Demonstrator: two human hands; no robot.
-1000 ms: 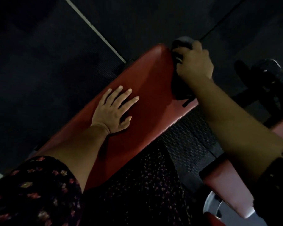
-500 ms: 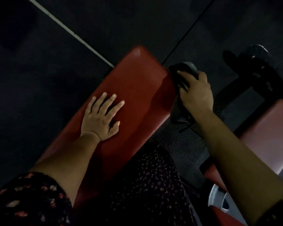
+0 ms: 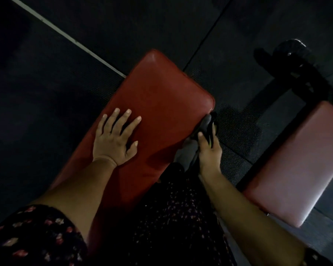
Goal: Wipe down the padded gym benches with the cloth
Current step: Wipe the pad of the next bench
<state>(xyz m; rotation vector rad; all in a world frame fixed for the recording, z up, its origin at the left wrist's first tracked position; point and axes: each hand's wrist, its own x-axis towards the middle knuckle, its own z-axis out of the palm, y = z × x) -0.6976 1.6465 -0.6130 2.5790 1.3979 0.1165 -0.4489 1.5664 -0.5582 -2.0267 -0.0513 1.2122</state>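
Floor [image 3: 46, 96]: dark rubber matting, with a pale stripe [image 3: 65, 36] far beyond the left grip.
Left grip [image 3: 115, 139]: lay flat on the red bench [image 3: 161, 93], fingers straight and spread, holding nothing.
Red bench: its padded top reached from under the left grip to a rounded far end.
Cloth [image 3: 206, 122]: dark and bunched, pressed against the bench's right side edge and partly inside the right grip.
Right grip [image 3: 208, 148]: closed, fingers curled round the cloth, just beside the bench edge.
Paler bench [image 3: 300, 162]: stood well right of the right grip and apart from it, with a black frame [image 3: 304, 73] beyond.
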